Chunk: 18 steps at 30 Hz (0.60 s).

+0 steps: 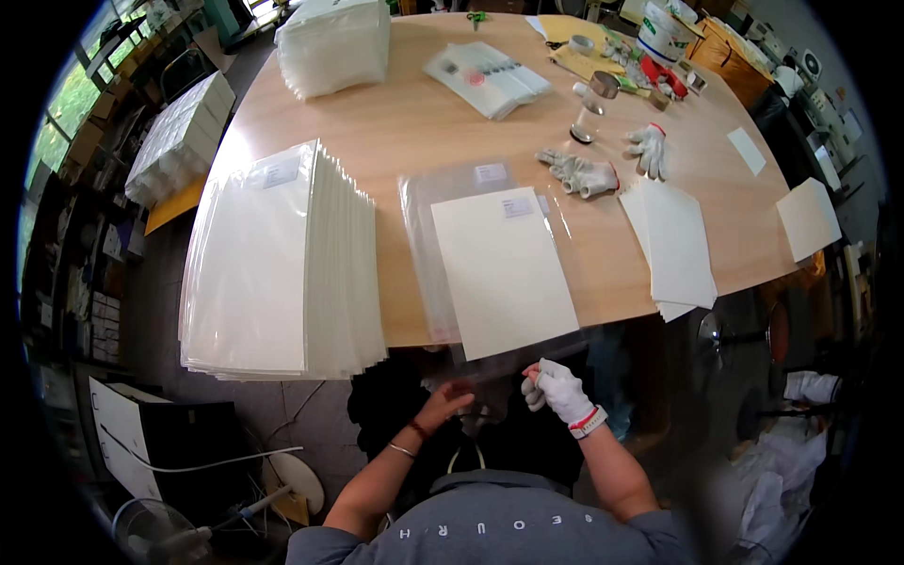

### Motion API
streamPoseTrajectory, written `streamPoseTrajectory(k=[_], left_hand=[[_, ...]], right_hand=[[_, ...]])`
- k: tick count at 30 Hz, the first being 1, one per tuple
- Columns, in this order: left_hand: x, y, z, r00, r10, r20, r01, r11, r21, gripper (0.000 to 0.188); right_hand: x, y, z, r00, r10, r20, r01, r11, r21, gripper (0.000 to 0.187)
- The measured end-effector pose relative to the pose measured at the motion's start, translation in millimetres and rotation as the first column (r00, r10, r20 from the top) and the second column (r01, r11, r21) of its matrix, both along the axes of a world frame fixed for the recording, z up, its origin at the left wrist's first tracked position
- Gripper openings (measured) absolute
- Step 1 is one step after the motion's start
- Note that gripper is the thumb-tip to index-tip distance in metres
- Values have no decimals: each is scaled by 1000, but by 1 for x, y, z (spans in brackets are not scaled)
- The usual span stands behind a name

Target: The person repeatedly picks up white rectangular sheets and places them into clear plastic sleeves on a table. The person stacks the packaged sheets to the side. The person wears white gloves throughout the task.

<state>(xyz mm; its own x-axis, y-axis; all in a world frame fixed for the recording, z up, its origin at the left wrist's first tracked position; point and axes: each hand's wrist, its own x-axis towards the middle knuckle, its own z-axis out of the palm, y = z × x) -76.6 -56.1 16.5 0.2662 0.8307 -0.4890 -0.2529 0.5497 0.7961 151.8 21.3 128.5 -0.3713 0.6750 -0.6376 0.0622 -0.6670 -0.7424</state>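
Note:
A cream sheet point(504, 268) lies inside a clear plastic sleeve point(443, 193) on the wooden table point(395, 122), hanging over the near edge. My bare left hand point(443, 400) pinches the sleeve's near open edge from the left. My right hand point(562, 388), in a white work glove, pinches the same edge from the right. Both hands sit below the table edge, close to my chest.
A tall stack of bagged sheets point(273, 264) sits at the left. Loose cream sheets point(673, 245) lie at the right, another point(808, 218) farther right. A pair of white gloves point(607, 165), a clear jar point(589, 118) and more stacks point(334, 42) lie farther back.

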Motion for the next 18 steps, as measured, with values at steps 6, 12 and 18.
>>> streamPoseTrajectory(k=[6,12,18], left_hand=[[-3,29,25,971,142,190,-121,986,-115,41],[16,28,37,883,137,-450,-94,989,116,39],[5,38,44,950,309,-36,-311,940,-138,43]], right_hand=[[-64,4,1,895,-95,436,-371,384,845,8],[-102,2,-4,687,3,727,-696,289,657,9],[108,37,-22,835,-545,-73,388,490,780,10]])
